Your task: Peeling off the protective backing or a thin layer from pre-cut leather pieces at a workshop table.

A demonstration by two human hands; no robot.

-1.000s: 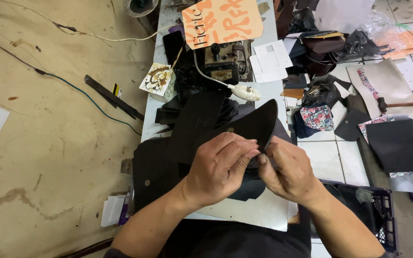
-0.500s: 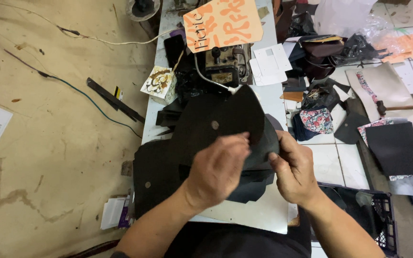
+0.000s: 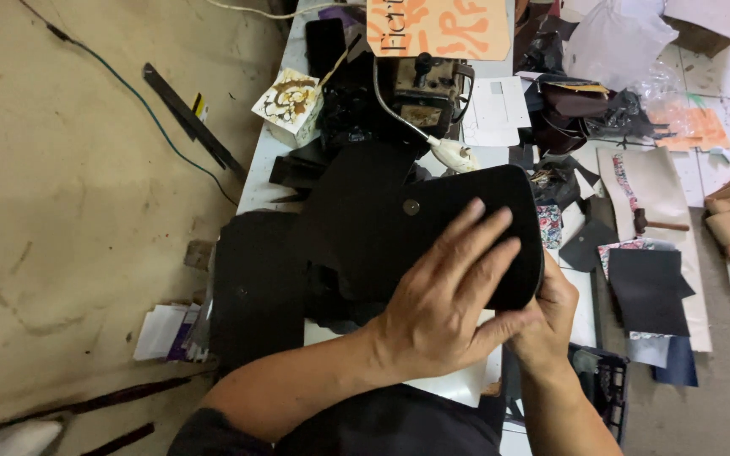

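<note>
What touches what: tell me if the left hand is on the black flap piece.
Touching. The head view shows the left hand lying flat on the black flap piece, fingers spread across it.

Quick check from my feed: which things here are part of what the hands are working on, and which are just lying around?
In hand:
left hand, flat on the black flap piece
right hand, gripping its right edge
snap button on that piece

Lying about:
sewing machine
hammer
floral fabric scrap
black crate
patterned box
</note>
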